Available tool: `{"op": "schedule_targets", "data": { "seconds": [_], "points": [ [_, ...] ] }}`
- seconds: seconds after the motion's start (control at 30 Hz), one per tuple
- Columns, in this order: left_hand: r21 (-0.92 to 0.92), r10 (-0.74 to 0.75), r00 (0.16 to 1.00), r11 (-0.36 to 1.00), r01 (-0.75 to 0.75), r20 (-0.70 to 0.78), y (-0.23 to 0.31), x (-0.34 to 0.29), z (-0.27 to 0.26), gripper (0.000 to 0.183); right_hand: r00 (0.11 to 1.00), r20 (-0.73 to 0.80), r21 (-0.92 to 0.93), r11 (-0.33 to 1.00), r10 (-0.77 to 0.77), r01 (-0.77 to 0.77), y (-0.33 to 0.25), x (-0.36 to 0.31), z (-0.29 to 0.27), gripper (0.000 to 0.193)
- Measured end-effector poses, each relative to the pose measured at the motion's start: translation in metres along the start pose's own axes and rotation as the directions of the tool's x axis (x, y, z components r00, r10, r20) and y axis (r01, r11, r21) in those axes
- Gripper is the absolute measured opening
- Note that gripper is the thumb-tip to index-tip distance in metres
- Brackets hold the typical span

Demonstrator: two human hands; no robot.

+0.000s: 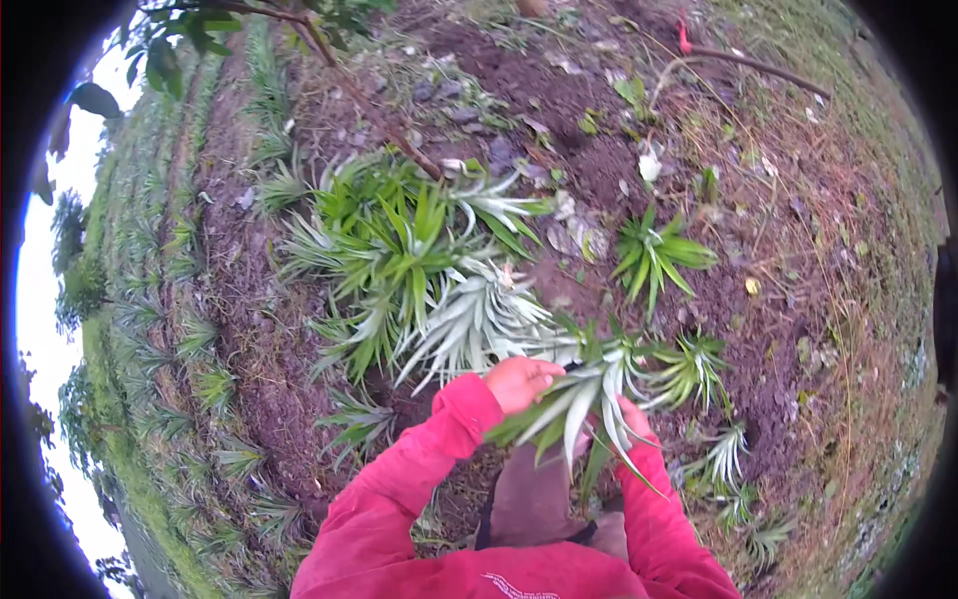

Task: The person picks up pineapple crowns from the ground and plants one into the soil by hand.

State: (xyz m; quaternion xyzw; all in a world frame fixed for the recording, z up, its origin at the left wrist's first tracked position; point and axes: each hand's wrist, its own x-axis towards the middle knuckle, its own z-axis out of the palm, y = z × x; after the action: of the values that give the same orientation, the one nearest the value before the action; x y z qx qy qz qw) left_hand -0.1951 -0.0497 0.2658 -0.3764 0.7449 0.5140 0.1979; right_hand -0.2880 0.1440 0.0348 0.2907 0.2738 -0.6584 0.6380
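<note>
Pineapple sucker (582, 404) between both hands, near-right of pineapple-plant heap (409, 240). Left hand (521, 385): fingers curled, can't tell if gripping; right hand (636, 421): leaf-hidden, can't tell. Probably light, stiff-leaved, prickly; hold by base.

two hands (519, 384) (636, 419), two sleeves (399, 474) (661, 514), one stick (763, 67), dozens of plants (584, 399)

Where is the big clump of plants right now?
In the head view, the clump of plants sits left of centre, just beyond your left hand; a brown branch ends at its far edge.
</note>
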Motion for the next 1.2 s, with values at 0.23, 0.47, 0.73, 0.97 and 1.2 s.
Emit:
{"op": "schedule_targets", "data": {
  "seconds": [0.23, 0.47, 0.73, 0.97, 1.2],
  "points": [
    [-0.640, -0.041, 0.999, 0.768, 0.036, 0.007, -0.060, -0.039, -0.053, 0.029, 0.999, 0.032, -0.425, 0.904, -0.044, 0.053, -0.018, -0.003, -0.011, 0.023],
    [-0.556, 0.097, 0.933, 0.780, -0.288, -0.347, -0.075, -0.089, -0.113, 0.029, 0.984, 0.009, -0.447, 0.880, -0.176, 0.162, -0.065, -0.034, 0.060, 0.021],
    [-0.395, 0.072, 0.831, 0.855, -0.337, -0.552, -0.093, -0.105, -0.136, 0.023, 0.931, 0.338, -0.224, 0.949, -0.139, 0.223, -0.160, 0.066, 0.227, 0.027],
    [-0.450, -0.059, 0.812, 0.855, -0.260, -0.581, -0.102, -0.121, -0.120, 0.021, 0.989, -0.070, -0.133, 0.984, -0.132, 0.122, -0.234, 0.196, 0.339, 0.081],
    [-0.480, -0.027, 0.838, 0.829, -0.286, -0.545, -0.085, -0.103, -0.082, 0.021, 0.979, -0.144, -0.581, 0.813, -0.148, 0.037, -0.108, 0.185, 0.106, 0.026]
  ]
}}
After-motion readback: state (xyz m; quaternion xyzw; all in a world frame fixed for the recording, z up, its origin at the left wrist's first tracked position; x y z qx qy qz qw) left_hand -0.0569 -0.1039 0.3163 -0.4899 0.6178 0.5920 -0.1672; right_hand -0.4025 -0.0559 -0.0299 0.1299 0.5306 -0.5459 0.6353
